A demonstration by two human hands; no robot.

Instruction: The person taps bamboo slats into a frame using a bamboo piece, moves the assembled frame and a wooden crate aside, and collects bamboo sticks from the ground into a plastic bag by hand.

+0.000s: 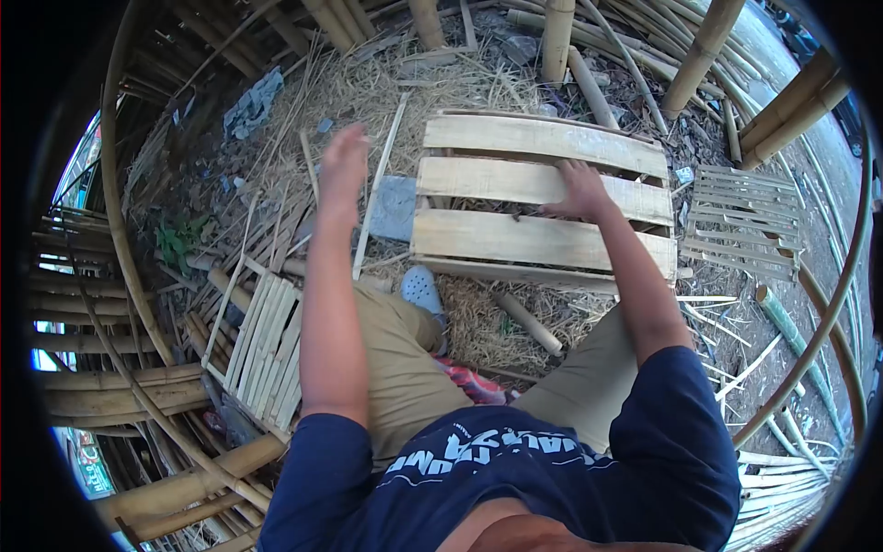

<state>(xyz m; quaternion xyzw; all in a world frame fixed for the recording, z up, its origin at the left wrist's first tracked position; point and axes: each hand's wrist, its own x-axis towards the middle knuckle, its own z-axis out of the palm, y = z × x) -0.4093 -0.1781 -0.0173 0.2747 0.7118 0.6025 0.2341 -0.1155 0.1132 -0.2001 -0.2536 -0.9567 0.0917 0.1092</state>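
A pale wooden slatted crate (515, 237) lies in front of me, its long slats running left to right with gaps between them. My right hand (581, 191) rests on the middle slat, fingers spread. To the left of the crate my left hand (344, 170) is raised in the air, somewhat blurred, and I cannot make out its fingers well. Just right of that hand a thin light strip (380, 189) lies on the ground, with a grey flat block (394, 210) between it and the crate.
A slatted bamboo panel (265, 345) leans at my left, and another slatted rack (743, 221) lies right of the crate. Bamboo posts (557, 41) stand behind. Bamboo poles (800, 350) lie at the right. Straw and scraps cover the ground.
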